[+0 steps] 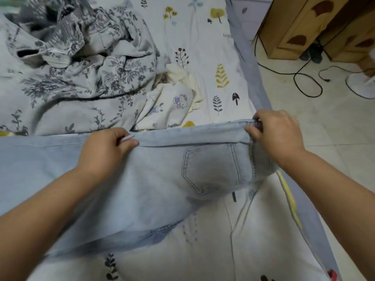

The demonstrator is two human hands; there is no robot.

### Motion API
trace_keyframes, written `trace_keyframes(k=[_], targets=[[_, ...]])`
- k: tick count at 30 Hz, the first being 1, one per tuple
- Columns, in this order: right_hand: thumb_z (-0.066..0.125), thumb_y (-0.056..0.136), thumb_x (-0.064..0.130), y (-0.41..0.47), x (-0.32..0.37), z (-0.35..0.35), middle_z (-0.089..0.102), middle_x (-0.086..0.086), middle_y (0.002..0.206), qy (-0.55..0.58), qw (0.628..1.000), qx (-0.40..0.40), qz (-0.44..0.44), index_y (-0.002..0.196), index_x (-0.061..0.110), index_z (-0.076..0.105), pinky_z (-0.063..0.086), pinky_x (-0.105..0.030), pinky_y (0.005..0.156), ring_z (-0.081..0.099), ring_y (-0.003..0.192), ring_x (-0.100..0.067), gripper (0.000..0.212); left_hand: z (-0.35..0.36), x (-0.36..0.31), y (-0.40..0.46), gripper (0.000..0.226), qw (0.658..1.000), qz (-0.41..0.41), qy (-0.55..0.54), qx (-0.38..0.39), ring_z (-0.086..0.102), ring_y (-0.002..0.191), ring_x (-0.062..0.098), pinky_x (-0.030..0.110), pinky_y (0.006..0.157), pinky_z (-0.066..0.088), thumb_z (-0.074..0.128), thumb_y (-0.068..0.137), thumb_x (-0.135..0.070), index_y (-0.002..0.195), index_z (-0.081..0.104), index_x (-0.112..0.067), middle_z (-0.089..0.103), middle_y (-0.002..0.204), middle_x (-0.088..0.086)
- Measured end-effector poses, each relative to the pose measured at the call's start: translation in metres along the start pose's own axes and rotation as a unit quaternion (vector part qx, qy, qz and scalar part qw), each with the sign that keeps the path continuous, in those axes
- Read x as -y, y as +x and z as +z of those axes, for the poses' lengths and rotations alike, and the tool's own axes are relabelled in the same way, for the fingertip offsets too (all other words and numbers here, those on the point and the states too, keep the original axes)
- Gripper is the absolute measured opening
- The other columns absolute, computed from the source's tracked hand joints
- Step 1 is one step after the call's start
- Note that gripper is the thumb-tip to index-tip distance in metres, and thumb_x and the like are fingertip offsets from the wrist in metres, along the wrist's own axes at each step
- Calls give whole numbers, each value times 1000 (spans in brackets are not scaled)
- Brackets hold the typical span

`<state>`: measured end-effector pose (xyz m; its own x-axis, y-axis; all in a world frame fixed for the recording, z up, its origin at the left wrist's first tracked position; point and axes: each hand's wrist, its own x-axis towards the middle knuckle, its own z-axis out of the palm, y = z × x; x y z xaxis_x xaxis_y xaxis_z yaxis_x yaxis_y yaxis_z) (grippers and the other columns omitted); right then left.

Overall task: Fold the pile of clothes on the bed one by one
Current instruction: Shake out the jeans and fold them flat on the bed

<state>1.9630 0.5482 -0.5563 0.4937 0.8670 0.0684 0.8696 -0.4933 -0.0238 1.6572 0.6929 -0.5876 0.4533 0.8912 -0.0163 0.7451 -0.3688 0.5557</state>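
Two bare forearms reach out from the bottom of the view over a pair of light blue jeans (158, 179) spread across the bed. The left hand (103, 149) has its fingers curled over the far folded edge of the jeans, the thumb pinching the denim from the front, so its grip is closed on the cloth. The right hand (274, 132) grasps the same far edge at the waistband end, fingers bunched round the thick stitched band. Between the two hands the edge runs nearly straight.

Just below that edge, nearer the right hand, a back pocket (211, 169) faces up, its seams plain to see. The legs of the jeans run off to the left, past the edge of the view. The waist end hangs close to the right side of the bed, and the near edge looks blurred.

The jeans lie on a white bed sheet (203, 57) printed with leaves, plants and small mushrooms, edged with a grey-blue border (245, 63) along the right.

Beyond the jeans, on the far left, sits a rumpled heap of grey floral fabric (81, 63). Beside it, toward the middle, lies a pale garment with cartoon cat prints (172, 106), touching a cream-coloured piece (182, 76) behind it.

To the right of the bed is a tiled floor (324, 122), with black cables (300, 78) trailing over it, wooden furniture (316, 25) at the top corner, and a white round base (363, 84) at the far right edge.
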Motion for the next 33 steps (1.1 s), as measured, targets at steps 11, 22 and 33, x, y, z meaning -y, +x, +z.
trace_keyframes(k=[11,22,33], targets=[[58,89,35,5,-21,98,61,-21,102,138,957,122,225,94,6,51,35,-33,65,55,87,-34,31,46,41,5,10,992,-6,124,-16,62,78,41,32,59,33,61,87,-20,88,62,-9,68,78,18],[53,87,54,5,-20,106,60,-17,105,84,950,120,275,104,7,49,40,-37,70,57,92,-34,50,63,38,40,31,937,109,330,31,55,88,41,46,77,35,70,79,-29,87,65,1,63,93,22],[62,79,52,-38,-94,8,58,-10,59,109,951,198,213,57,10,56,31,-30,48,51,57,-26,47,17,-8,63,12,953,28,31,299,61,79,19,24,67,41,63,83,-35,85,67,-23,68,80,1]])
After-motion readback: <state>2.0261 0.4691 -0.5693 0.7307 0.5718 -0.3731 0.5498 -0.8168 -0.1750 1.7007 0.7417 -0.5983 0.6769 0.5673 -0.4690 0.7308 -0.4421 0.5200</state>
